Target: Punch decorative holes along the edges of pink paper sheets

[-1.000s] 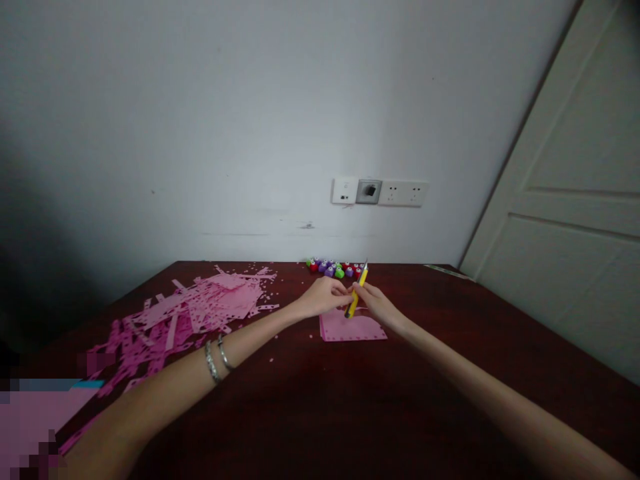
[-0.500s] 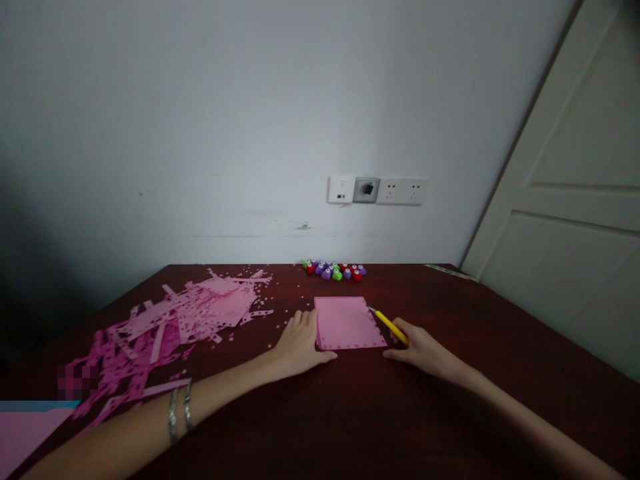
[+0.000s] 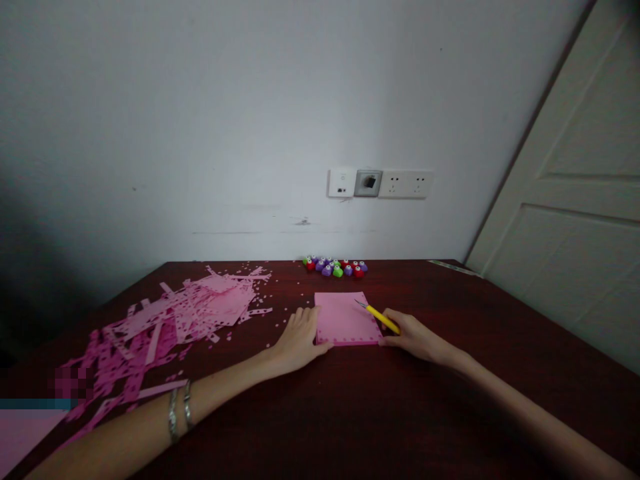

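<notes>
Currently: right hand (image 3: 415, 335), four o'clock of pink paper (image 3: 343, 321), pinches yellow knife (image 3: 383, 319); left hand (image 3: 296, 341), thumb splayed, empty, touches nine-o'clock edge.

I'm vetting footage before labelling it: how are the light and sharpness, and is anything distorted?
Head view: dim light, the wall sinking into shadow at far left; head view: yellow tool readable, though its tip is too small to judge; head view: door slants, probably lens distortion; head view: blocky pixelation at lower left.
</notes>
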Motion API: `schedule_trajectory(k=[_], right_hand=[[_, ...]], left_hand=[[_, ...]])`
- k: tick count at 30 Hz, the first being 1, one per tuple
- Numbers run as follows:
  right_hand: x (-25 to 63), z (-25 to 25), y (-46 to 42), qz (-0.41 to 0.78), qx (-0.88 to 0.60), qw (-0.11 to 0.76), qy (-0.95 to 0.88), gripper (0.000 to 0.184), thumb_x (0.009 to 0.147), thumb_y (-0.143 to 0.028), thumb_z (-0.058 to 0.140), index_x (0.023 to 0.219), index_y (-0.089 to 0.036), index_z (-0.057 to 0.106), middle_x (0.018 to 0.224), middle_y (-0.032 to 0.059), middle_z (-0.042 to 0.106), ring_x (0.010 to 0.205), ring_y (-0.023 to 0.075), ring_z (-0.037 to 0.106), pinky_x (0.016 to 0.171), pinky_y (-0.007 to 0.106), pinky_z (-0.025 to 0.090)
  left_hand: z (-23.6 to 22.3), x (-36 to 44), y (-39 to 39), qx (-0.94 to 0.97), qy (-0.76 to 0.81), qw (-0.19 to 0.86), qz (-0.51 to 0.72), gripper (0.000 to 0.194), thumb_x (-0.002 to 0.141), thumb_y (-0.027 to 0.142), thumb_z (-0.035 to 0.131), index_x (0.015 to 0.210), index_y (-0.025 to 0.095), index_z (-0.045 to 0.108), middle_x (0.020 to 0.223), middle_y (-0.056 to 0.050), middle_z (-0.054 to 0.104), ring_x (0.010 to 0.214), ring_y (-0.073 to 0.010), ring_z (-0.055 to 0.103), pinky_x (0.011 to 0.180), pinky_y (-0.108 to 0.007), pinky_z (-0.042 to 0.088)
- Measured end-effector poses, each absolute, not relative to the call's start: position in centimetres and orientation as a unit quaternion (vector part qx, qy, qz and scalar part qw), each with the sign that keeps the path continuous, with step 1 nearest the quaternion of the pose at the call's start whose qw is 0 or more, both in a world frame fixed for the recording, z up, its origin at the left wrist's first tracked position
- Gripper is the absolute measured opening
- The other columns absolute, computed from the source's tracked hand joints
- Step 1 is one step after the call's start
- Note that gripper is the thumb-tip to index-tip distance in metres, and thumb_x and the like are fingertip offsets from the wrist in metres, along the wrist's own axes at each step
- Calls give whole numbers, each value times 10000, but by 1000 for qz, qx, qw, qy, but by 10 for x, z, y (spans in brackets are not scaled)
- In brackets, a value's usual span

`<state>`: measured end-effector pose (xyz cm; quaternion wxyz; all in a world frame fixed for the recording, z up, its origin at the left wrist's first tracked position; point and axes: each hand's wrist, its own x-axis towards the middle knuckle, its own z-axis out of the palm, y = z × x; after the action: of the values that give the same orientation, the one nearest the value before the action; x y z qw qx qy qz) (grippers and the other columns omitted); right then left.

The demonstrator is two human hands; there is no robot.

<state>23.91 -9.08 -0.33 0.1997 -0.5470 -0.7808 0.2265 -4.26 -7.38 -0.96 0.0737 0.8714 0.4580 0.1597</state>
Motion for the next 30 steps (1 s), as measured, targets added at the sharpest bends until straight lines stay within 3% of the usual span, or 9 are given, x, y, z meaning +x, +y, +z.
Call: schedule_trajectory(k=[4,12,20,30], right_hand=[[237,-2,-87,237,-533,194,-788,207,726,-341,606,814,-190,495,806,17,528,693,156,472,616,268,369],[232,-2,-80,230,-529,196,-793,212,739,-358,595,776,-188,474,782,11,502,667,147,453,593,262,352],[229,1,-86,241,-539,202,-781,269,721,-423,599,754,-188,474,746,-1,492,635,134,433,564,253,339],[239,-6,-75,271,-614,276,-688,274,720,-423,574,683,-190,436,635,-15,479,566,116,429,513,245,361]], left_hand=[[-8,-49,-70,885,432,80,153,643,763,463,534,1280,126,352,1132,-133,481,1033,-280,429,888,-421,358],[-12,-61,-62,926,340,39,162,281,885,346,427,1064,194,582,1139,-75,545,1078,-208,469,912,-359,359],[-13,-62,-62,938,305,-7,167,261,899,304,412,1011,181,614,1087,-68,607,1071,-191,506,916,-339,365],[-7,-61,-60,947,276,1,164,231,893,279,430,940,182,635,1003,-53,641,1035,-184,520,902,-337,356]])
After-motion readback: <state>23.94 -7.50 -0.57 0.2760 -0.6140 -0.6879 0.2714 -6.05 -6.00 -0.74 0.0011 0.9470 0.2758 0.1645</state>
